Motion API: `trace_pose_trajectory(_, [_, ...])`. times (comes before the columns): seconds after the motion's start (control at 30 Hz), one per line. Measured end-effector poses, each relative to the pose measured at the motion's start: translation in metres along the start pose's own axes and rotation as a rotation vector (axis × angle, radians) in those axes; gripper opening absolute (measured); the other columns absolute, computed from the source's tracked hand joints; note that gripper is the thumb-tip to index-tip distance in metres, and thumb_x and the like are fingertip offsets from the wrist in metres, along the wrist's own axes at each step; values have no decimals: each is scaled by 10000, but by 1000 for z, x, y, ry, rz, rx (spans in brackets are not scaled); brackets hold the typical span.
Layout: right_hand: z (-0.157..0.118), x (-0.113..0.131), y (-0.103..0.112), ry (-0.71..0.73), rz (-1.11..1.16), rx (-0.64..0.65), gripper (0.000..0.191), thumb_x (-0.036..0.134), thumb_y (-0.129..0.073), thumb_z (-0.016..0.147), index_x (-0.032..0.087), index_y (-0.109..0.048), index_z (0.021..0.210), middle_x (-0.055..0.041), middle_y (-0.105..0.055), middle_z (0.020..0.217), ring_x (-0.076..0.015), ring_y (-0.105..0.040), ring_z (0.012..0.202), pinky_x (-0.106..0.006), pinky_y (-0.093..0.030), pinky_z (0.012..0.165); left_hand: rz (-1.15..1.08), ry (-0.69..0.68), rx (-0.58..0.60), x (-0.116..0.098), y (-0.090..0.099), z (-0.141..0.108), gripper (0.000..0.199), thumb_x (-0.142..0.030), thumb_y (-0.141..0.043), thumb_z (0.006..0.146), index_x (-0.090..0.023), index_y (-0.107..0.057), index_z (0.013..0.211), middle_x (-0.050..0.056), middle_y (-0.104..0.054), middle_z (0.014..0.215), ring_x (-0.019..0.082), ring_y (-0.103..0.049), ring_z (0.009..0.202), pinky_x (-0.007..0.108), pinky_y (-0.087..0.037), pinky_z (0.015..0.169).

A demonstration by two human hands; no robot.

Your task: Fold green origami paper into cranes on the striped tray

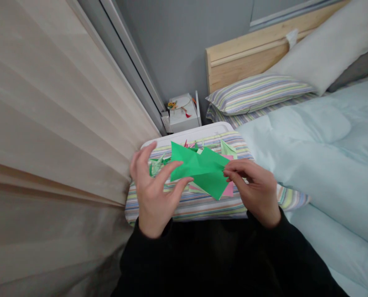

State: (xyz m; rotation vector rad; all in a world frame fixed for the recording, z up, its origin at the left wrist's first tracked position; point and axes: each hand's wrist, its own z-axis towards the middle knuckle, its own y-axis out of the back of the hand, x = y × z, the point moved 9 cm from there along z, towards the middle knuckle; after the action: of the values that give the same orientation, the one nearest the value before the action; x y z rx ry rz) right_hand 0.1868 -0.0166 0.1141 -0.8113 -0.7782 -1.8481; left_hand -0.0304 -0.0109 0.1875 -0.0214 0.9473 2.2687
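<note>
A green sheet of origami paper (199, 167), creased and partly folded, is held up over the striped cloth. My right hand (255, 187) pinches its right edge between thumb and fingers. At the paper's left side is my left hand (154, 189), its fingers spread and the thumb and index finger apart; their tips overlap the sheet in view, and I cannot tell whether they touch it. Behind the sheet lie pink paper (229, 189), a pale green folded piece (229, 149) and folded green paper cranes (159, 164), partly hidden.
The striped cloth (208, 212) covers a white table (190, 135). A beige curtain (62, 123) hangs close on the left. To the right is a bed with a pale blue quilt (326, 136) and a striped pillow (261, 93). Behind the table stands a small white cabinet (184, 121).
</note>
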Motion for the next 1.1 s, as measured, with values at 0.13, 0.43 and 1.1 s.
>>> trace_pose_trajectory(0.13, [7,16,-4,141,-90,128,137,136,-639,932,241,-703,872,-33,-757,864,-202,-711,825,-368,-584,785,-4,-193,446,-32,-35,9,268,-376,-818,794,-235,-724,1002,129,-558,1494,407,-387,1469,625,-321,1186])
trace_pose_trajectory(0.43, [12,22,4,157,-86,201,134,162,-621,954,253,-700,896,-33,-744,874,-203,-698,810,-365,-560,785,-212,-193,760,-41,-68,17,63,-184,-631,874,-209,-633,816,36,-708,863,225,-673,898,445,-456,1011])
trace_pose_trajectory(1.1, [21,-23,-26,-72,-2,401,174,303,-757,869,205,-699,738,-5,-735,758,-190,-677,731,-326,-497,724,-423,124,937,6,-103,14,209,-319,-767,800,-174,-732,654,-8,-654,569,135,-550,575,265,-340,576])
